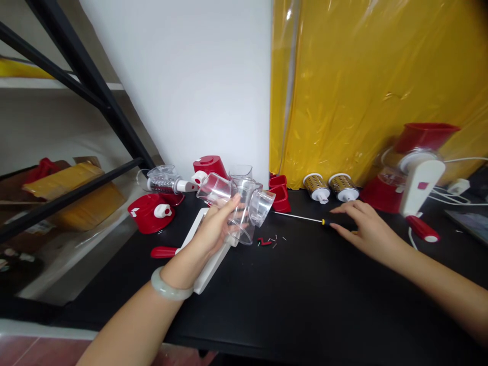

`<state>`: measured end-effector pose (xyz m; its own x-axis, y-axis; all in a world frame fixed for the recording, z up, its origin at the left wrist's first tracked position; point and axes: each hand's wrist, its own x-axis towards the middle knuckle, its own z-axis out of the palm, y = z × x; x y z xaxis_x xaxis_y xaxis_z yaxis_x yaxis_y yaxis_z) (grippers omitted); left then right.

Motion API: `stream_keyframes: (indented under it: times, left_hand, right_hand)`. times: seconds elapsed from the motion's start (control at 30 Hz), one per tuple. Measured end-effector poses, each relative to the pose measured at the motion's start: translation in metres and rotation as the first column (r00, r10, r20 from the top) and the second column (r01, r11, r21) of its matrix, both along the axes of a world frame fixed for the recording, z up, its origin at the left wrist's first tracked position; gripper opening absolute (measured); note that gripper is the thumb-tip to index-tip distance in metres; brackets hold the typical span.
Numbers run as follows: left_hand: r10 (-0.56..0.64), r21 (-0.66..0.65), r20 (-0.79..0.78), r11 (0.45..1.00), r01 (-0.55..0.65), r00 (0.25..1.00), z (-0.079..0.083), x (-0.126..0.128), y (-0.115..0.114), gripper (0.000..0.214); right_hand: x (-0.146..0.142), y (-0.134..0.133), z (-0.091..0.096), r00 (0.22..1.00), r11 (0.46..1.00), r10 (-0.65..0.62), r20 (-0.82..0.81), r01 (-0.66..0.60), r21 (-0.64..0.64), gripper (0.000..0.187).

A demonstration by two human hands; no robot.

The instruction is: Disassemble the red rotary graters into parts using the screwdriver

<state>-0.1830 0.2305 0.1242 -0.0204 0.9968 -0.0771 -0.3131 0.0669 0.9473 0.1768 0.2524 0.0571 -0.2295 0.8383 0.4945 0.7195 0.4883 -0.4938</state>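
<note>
My left hand [215, 223] is closed around a clear plastic housing [244, 208] with several tube-shaped openings, held above the table. Below that hand and partly hidden by it lies a white plastic arm [213, 269], with a red handle [163, 252] at its left. On the tabletop, a screwdriver [301, 217] with a long metal shaft and a black-and-yellow grip points left. My right hand [360, 226] is over the grip end, thumb and fingers apart, hiding part of it. Several small screws [275, 240] lie beside a small red part [264, 242].
Two metal grater drums [316, 188] stand at the back. An assembled red-and-white rotary grater [419, 168] is at the right, near white cables [446, 195]. Red bases [150, 212] and red hoppers [280, 194] sit left and centre. A black-framed shelf [102, 101] borders the left.
</note>
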Motion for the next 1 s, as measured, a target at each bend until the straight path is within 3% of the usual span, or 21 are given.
stream_keyframes:
  times: [0.1,0.13,0.17,0.23,0.3,0.37,0.43,0.53,0.63,1.0]
  left_hand:
    - [-0.014,-0.013,0.014,1.0,0.014,1.0,-0.003,0.001,0.0,0.038]
    - [-0.02,-0.01,0.012,1.0,0.02,1.0,-0.003,0.002,0.0,0.039]
    - [-0.03,0.0,0.002,1.0,0.03,1.0,-0.004,0.003,-0.001,0.04]
    - [-0.03,0.095,-0.043,0.995,0.034,0.999,-0.004,0.004,-0.004,0.044]
    - [0.023,0.3,-0.158,0.954,0.026,0.987,-0.003,0.003,-0.008,0.057]
    - [0.094,0.479,-0.308,0.875,0.069,0.947,-0.001,0.002,-0.011,0.068]
    - [0.07,0.507,-0.407,0.846,0.162,0.911,0.002,0.001,-0.012,0.064]
    - [-0.023,0.47,-0.41,0.851,0.233,0.912,0.003,0.0,-0.011,0.051]
    - [-0.011,0.48,-0.392,0.851,0.215,0.92,0.0,-0.001,-0.008,0.052]
    - [-0.072,0.369,-0.305,0.91,0.188,0.949,-0.009,-0.002,-0.006,0.064]
  right_hand:
    - [-0.051,-0.016,0.023,0.955,0.967,0.208,-0.211,-0.234,-0.105,0.045]
    - [-0.07,-0.02,0.028,0.893,0.921,0.257,-0.369,-0.342,-0.186,0.051]
    - [-0.089,-0.022,0.031,0.783,0.849,0.257,-0.567,-0.463,-0.255,0.055]
    - [-0.123,-0.023,0.031,0.488,0.661,0.106,-0.867,-0.686,-0.305,0.062]
    - [-0.148,-0.022,0.028,0.279,0.521,-0.085,-0.957,-0.806,-0.281,0.071]
    - [-0.163,-0.022,0.022,0.166,0.429,-0.194,-0.967,-0.872,-0.236,0.077]
    - [-0.171,-0.024,0.016,0.101,0.383,-0.262,-0.96,-0.902,-0.2,0.072]
    - [-0.173,-0.028,0.007,0.044,0.389,-0.335,-0.941,-0.904,-0.18,0.048]
    - [-0.171,-0.03,0.003,0.048,0.426,-0.346,-0.937,-0.882,-0.203,0.034]
    - [-0.173,-0.031,0.006,0.092,0.533,-0.312,-0.946,-0.807,-0.254,0.038]
